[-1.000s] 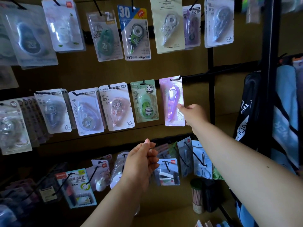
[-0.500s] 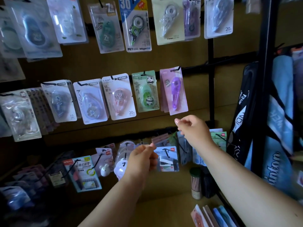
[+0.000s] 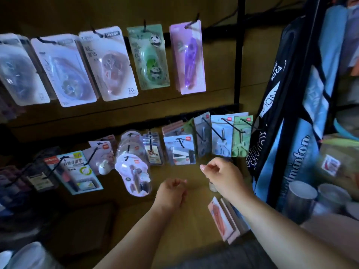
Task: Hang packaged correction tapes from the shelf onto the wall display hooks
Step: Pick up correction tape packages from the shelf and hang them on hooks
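A purple correction tape pack [image 3: 187,59] hangs on the rightmost hook of the upper visible row, beside a green panda pack [image 3: 149,57] and a pink pack [image 3: 108,63]. Both hands are low, over the wooden shelf [image 3: 184,233]. My left hand [image 3: 172,191] has loosely curled fingers and holds nothing. My right hand [image 3: 219,176] is also loosely curled and holds nothing, just above a stack of pink packs [image 3: 223,220] standing on the shelf.
A lower row of hooks carries stapler packs [image 3: 182,150] and a white blister pack [image 3: 134,173]. A black upright post [image 3: 240,55] bounds the display at right. A blue badminton bag [image 3: 281,123] hangs there, with metal cups [image 3: 300,197] below it.
My right hand let go of the purple pack, which stays on its hook. Both hands dropped toward the shelf, and the view tilted down.
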A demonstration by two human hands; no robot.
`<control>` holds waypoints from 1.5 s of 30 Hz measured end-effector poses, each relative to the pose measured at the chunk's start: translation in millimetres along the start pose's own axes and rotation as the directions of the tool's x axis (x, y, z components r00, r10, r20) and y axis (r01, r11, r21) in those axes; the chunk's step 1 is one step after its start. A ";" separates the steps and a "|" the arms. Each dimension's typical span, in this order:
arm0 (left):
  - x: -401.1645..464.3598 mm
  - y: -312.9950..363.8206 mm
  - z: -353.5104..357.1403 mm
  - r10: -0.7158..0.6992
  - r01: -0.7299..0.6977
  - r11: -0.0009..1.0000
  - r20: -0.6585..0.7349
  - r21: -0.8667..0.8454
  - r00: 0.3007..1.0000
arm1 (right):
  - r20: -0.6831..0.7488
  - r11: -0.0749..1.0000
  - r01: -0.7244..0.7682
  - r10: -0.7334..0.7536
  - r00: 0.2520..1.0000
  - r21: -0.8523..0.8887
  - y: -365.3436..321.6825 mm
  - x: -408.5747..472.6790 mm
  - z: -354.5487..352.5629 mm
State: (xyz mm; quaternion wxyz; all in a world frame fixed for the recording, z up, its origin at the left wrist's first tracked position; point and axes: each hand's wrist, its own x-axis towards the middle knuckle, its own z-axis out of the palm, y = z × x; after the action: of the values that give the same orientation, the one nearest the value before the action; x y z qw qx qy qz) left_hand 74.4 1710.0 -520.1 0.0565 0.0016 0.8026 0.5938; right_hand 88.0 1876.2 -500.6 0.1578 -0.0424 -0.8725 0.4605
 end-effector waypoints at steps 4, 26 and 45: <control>5.4 -24.0 15.2 -0.072 0.071 0.997 0.035 0.036 0.997 | 0.055 0.988 -0.089 0.097 0.994 -0.128 34.7 -6.6 11.5; 71.0 -118.2 76.3 -0.408 0.401 0.913 0.138 0.076 0.903 | 0.067 0.746 -0.602 0.642 0.764 -0.284 223.5 34.8 68.3; 97.9 -187.0 89.1 -0.523 0.513 0.851 0.108 0.110 0.845 | 0.116 0.617 -0.499 0.692 0.713 -0.609 286.5 41.6 135.0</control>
State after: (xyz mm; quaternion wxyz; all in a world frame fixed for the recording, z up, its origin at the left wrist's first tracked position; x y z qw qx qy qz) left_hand -2.6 1746.6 -732.8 0.2683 -0.1731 0.7898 0.5237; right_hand -14.2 1942.6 -795.8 -0.1785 -0.2963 -0.9113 0.2234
